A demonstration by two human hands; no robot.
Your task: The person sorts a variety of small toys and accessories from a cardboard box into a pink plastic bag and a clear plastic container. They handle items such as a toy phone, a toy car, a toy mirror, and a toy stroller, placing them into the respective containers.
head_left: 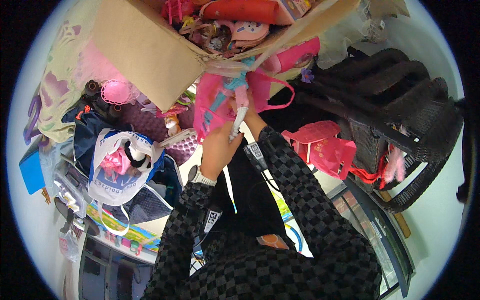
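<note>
My left hand (218, 151) grips the white end of a long soft thing (240, 112) in white, pink and light blue, perhaps a toy wand or doll; its exact kind is unclear. Around and behind it spreads a bright pink bag (212, 88) with a looped handle. My right hand (250, 110) is partly hidden behind the soft thing and is at the pink bag; its fingers cannot be made out. Just beyond both hands stands an open cardboard box (150, 48) holding a red cylinder (240, 10), a pink item with a face and other small toys.
At the left, a white and blue plastic bag (116, 187) holds pink and black-and-white plush items. A pink basket (116, 91) and a cat figurine (172, 125) lie near the box. A pink toy chair (318, 132) and black wicker furniture (375, 112) are at the right.
</note>
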